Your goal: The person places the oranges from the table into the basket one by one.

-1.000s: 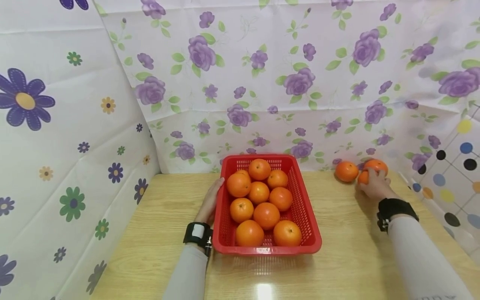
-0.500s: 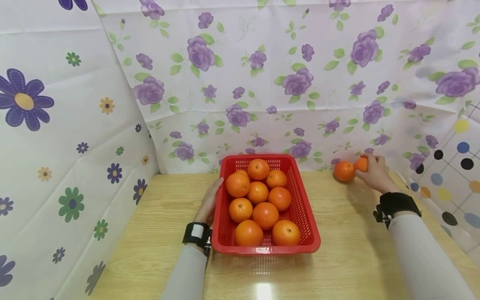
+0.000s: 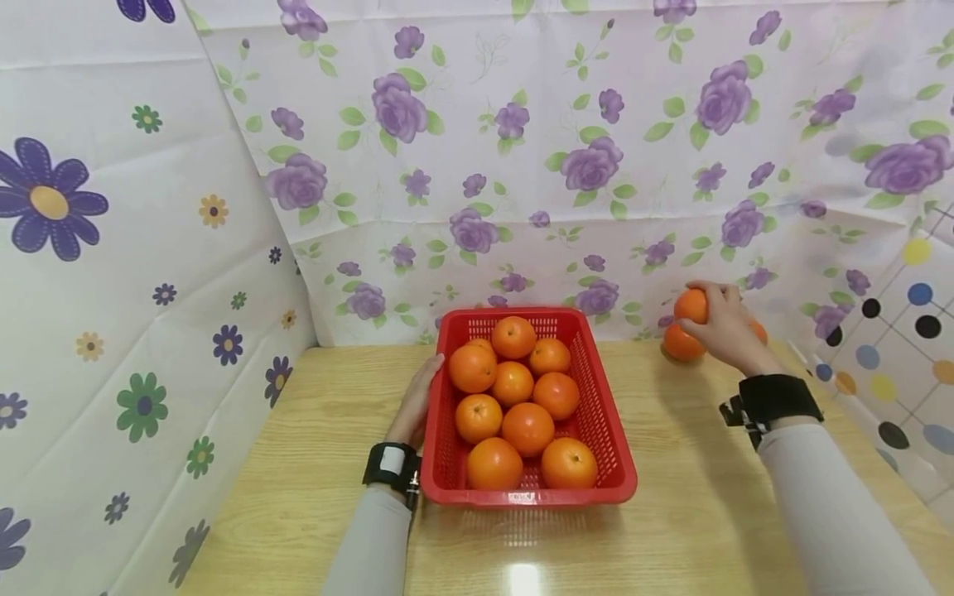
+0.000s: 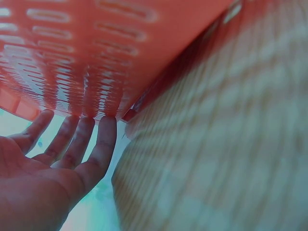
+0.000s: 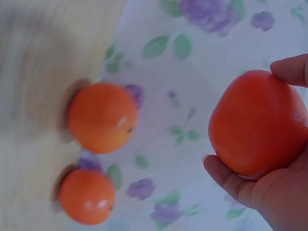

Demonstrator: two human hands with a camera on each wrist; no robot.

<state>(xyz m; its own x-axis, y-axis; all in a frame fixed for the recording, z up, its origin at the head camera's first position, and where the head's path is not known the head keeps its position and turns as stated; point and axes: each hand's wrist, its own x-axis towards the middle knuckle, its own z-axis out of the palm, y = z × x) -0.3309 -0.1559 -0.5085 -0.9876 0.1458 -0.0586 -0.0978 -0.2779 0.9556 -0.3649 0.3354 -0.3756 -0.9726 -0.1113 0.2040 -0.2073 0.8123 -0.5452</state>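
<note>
In the head view a red plastic basket (image 3: 624, 463) with slotted walls holds several oranges (image 3: 528, 430). My left hand (image 3: 415, 406) rests on its left wall, and the left wrist view shows straight fingers (image 4: 103, 144) touching the slotted side. At the right, my right hand (image 3: 729, 331) holds an orange (image 3: 691, 305) above the table. Thumb and fingers are curled round this orange (image 5: 257, 122) in the right wrist view. Below it one orange (image 3: 681, 343) sits on the table, and another orange (image 3: 758, 331) is partly hidden behind the hand.
The wooden table (image 3: 335, 414) ends at a flower-printed cloth wall (image 3: 522, 165) at the back. Another flowered sheet (image 3: 149, 331) stands at the left, and a dotted one (image 3: 905, 331) at the right.
My right hand has taken hold of an orange from the group, lifted it off the table and moved it up and left. The left hand has stayed at the basket.
</note>
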